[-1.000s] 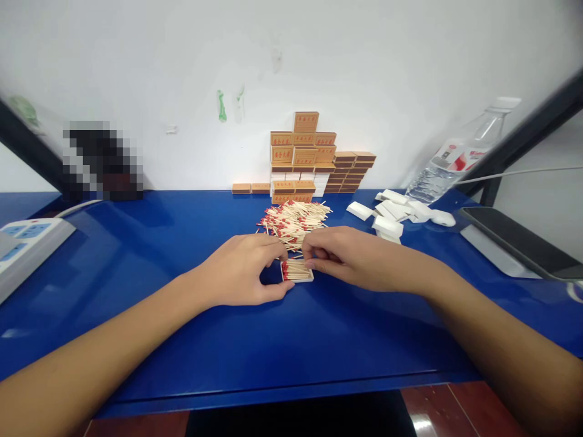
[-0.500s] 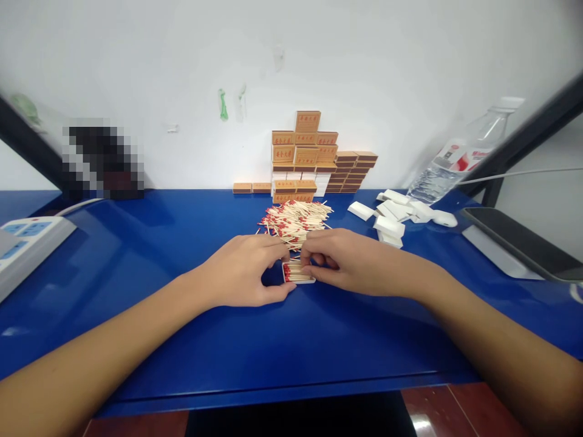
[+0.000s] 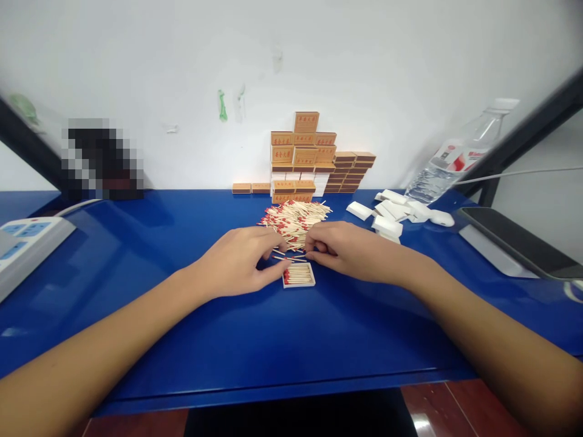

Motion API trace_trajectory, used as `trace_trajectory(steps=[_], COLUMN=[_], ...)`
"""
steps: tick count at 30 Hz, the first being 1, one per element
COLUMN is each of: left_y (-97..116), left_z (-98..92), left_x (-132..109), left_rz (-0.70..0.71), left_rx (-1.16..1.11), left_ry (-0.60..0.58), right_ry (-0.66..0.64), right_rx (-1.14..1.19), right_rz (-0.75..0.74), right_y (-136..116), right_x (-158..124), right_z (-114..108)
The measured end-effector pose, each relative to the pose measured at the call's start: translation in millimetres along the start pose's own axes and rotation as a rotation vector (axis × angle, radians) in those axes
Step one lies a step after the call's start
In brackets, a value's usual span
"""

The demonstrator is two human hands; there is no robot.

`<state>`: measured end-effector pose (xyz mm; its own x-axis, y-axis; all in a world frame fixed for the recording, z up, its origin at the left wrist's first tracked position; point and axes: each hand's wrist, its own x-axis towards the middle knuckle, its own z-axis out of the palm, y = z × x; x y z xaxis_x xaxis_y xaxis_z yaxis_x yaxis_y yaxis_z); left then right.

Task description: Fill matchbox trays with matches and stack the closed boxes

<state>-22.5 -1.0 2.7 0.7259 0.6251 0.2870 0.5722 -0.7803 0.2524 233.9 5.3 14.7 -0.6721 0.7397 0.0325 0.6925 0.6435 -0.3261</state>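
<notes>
Found the small white cardboard matchbox tray [image 3: 298, 285] filled with red-tipped wooden matches [image 3: 300, 276], left hand [image 3: 237, 261] just beside its left edge, right hand [image 3: 346, 252] just behind it, both pinched narrow on a few loose sticks [image 3: 289, 257], a big heap of matches [image 3: 296, 220] farther behind it unboxed.

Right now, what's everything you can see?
blue table: one, blue, under everything
small white cardboard tray of matches: one, white, between the hands
loose red-tipped wooden matches: many, tan and red, beyond the tray
tan cardboard matchboxes: many, tan, stacked at the wall
empty white cardboard trays: several, white, right of the pile
clear plastic water bottle: one, clear, far right
white power strip: one, white, left edge
left hand: one, bare, at the pile
right hand: one, bare, at the pile
</notes>
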Motion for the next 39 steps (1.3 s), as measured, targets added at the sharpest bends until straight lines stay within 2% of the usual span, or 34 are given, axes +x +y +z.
trace_trajectory(steps=[10, 20, 26, 30, 34, 39], left_y=[-5.2, -7.1, -8.2, -9.2, -11.6, -12.9], left_z=[1.6, 2.2, 1.8, 2.2, 3.5, 2.7], left_x=[2.0, 1.7, 2.6, 2.6, 2.0, 2.8], left_rz=[0.017, 0.018, 0.028, 0.019, -0.010, -0.047], left_rx=[0.068, 0.011, 0.000, -0.003, 0.000, 0.018], left_ry=[-0.054, -0.055, -0.075, -0.090, -0.099, -0.098], right_ry=[-0.011, -0.046, -0.014, -0.009, -0.073, -0.058], right_rx=[0.017, 0.100, 0.087, 0.138, 0.153, 0.132], right_rz=[-0.015, 0.021, 0.033, 0.021, -0.015, -0.004], right_y=[-2.9, -8.2, -4.7, -11.9, -24.0, -27.2], right_x=[2.1, 4.2, -0.5, -5.8, -9.6, -10.4], right_z=[3.9, 6.3, -2.6, -9.4, -4.9, -2.2])
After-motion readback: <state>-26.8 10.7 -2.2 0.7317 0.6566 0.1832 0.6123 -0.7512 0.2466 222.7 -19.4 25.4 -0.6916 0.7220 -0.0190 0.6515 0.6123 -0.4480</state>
